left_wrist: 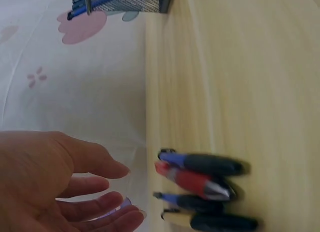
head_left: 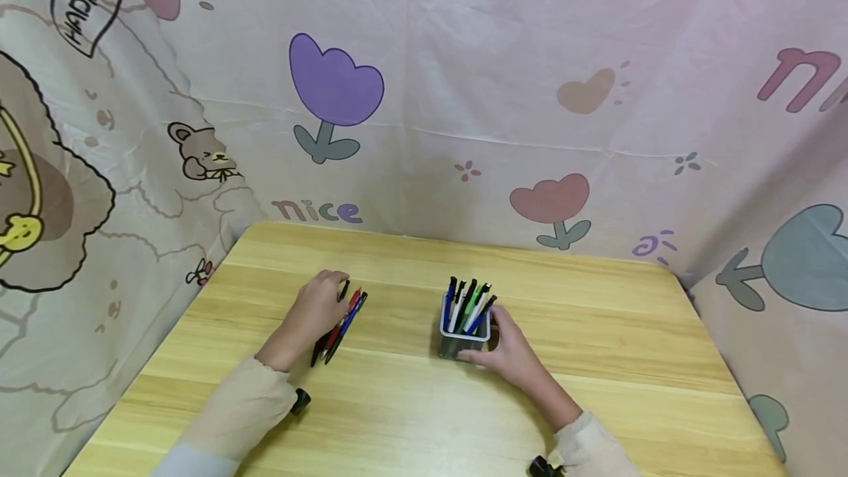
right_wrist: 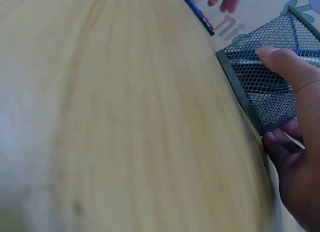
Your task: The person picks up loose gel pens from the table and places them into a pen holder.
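While over loose pens: left hand [head_left: 316, 309] spread, relaxed, gripping nothing
Right hand [head_left: 510, 350]: clasping mesh holder [head_left: 458, 341] (thumb on wire)
Pens [left_wrist: 202, 189]: slim, glossy

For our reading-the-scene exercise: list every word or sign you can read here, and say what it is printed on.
"HAPPY day" on the cloth backdrop, upper left.
"nice" on the same cloth, behind the table.
Pink letters on the cloth at the right edge: cut off, unreadable.
Pens and mesh pen holder: no readable print.
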A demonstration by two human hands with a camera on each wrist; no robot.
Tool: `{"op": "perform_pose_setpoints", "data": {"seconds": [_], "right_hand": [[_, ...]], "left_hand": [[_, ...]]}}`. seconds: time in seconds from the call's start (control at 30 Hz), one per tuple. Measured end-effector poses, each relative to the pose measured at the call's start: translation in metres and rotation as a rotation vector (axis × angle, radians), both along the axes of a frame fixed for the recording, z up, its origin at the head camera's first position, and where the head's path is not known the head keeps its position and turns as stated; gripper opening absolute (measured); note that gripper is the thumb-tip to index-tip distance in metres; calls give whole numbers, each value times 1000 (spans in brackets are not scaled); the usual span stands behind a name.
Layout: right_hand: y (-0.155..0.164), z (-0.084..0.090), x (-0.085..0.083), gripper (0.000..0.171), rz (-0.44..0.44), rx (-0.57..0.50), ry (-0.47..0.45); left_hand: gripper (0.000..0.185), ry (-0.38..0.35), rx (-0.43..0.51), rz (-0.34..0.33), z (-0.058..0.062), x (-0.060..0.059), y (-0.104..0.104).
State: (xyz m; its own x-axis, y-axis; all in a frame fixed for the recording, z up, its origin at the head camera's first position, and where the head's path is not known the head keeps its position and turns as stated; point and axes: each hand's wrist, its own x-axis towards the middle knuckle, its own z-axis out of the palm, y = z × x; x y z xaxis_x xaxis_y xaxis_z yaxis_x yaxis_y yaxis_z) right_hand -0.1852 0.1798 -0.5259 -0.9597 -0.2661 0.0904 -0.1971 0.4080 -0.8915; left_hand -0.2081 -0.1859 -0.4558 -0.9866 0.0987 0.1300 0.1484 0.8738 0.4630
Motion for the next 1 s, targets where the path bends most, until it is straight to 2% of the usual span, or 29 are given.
{"op": "perform_pose_setpoints", "data": {"seconds": [0.47,0.8,1.0], "right_hand": [[0,1,-1,82,13,-13,-11],[0,-1,-1,82,14,-20,-14],[0,0,-1,81,13,-16,-8]], "left_hand": [[55,-84,-82,36,-14,0,-19],[54,-156,-84,41,-18,-2,-22],[52,-201,-74,58,-15,-3,-21]]}}
